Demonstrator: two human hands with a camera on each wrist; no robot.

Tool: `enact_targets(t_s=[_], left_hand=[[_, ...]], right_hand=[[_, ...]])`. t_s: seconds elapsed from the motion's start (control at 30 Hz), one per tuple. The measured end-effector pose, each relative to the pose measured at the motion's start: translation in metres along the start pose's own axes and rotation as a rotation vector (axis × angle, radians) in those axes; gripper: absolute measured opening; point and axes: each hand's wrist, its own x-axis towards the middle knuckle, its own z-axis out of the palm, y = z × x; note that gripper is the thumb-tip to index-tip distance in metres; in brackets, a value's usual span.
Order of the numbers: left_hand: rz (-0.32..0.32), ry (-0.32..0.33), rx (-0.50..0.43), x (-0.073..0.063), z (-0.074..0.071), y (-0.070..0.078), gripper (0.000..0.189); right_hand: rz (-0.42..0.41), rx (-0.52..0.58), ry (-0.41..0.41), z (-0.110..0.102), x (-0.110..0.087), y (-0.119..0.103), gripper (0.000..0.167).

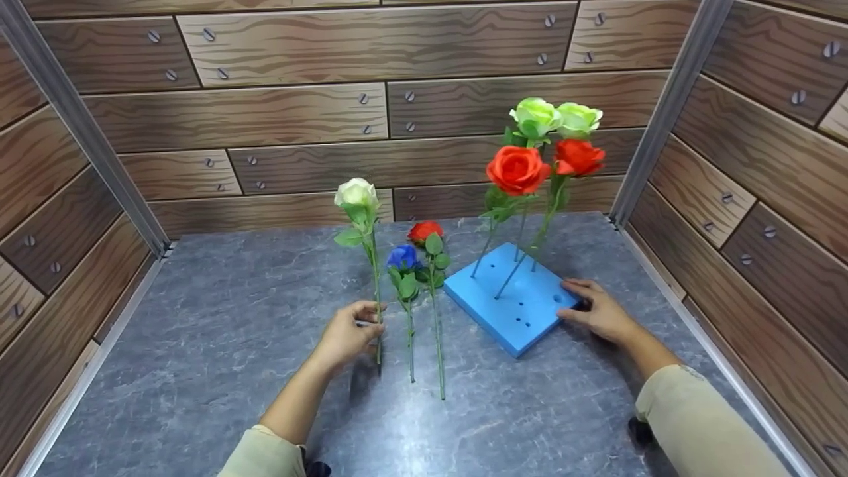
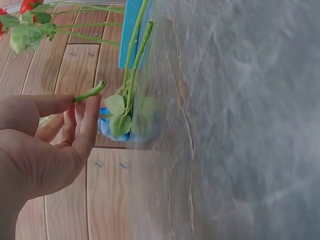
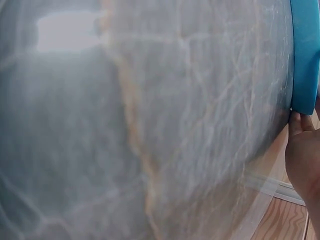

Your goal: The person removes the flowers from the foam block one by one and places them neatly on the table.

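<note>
At the left, a wood-patterned side wall (image 1: 40, 225) met the edge of a grey marbled tabletop (image 1: 218, 331). A beige left sleeve (image 1: 262, 457) led up to the left hand (image 1: 344, 334), which pinched the green stem of a white rose (image 1: 358, 193) between thumb and fingers, low on the stem. The bloom was well above the hand, and the cut end (plain in the left wrist view) stuck out just past the fingertips. To the right of that hand, near it but apart, a blue rose (image 1: 402, 257) lay on the tabletop, its bloom pointing away from the person. Just beside it, a red rose (image 1: 425, 232) with a longer bare stem lay the same way. Next came a square blue block (image 1: 520, 288) pierced with small holes, set cornerwise between the two hands. Two red roses (image 1: 518, 170) and two pale green roses (image 1: 535, 116) stood in it, their stems leaning, the green blooms above the red. At its right corner the right hand (image 1: 606, 317) held the block, thumb and fingers on either side of that corner. Farthest right was the other beige sleeve (image 1: 709, 417).
</note>
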Motion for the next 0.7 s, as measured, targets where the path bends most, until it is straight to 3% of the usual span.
enact_targets(t_s=[0.43,0.7], left_hand=[[-0.087,-0.038,0.056,-0.004,-0.007,-0.009,0.044],[-0.177,-0.088,0.006,-0.004,-0.009,-0.015,0.045]], right_hand=[[0.019,0.012,0.005,0.000,0.000,0.000,0.079],[0.027,0.036,-0.006,0.001,0.000,0.001,0.081]])
